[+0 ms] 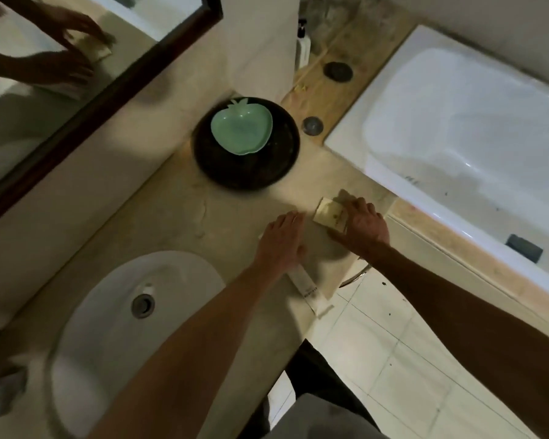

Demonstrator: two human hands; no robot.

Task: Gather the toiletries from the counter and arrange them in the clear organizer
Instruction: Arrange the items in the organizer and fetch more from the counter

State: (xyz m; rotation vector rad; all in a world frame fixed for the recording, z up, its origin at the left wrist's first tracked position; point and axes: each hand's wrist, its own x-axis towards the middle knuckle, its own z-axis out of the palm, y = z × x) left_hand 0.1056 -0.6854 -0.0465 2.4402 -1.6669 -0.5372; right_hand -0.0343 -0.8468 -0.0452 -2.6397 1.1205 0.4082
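A small cream box with a gold emblem (pixel 330 215) lies on the beige counter (pixel 159 217) near its right end. My right hand (pixel 363 226) rests on the box's right side with the fingers curled over it. My left hand (pixel 281 240) lies palm down just left of the box, fingers together, over a long white tube (pixel 305 282) that runs toward the counter's front edge. The tube's upper part is hidden under that hand. No clear organizer shows in view.
A black round tray (pixel 286 160) holds a green apple-shaped dish (pixel 241 128) behind the hands. A white sink (pixel 133 312) sits at the left, a bathtub (pixel 457 137) at the right. A dark-framed mirror (pixel 102 99) hangs at upper left, and a pump bottle (pixel 303 49) stands beyond.
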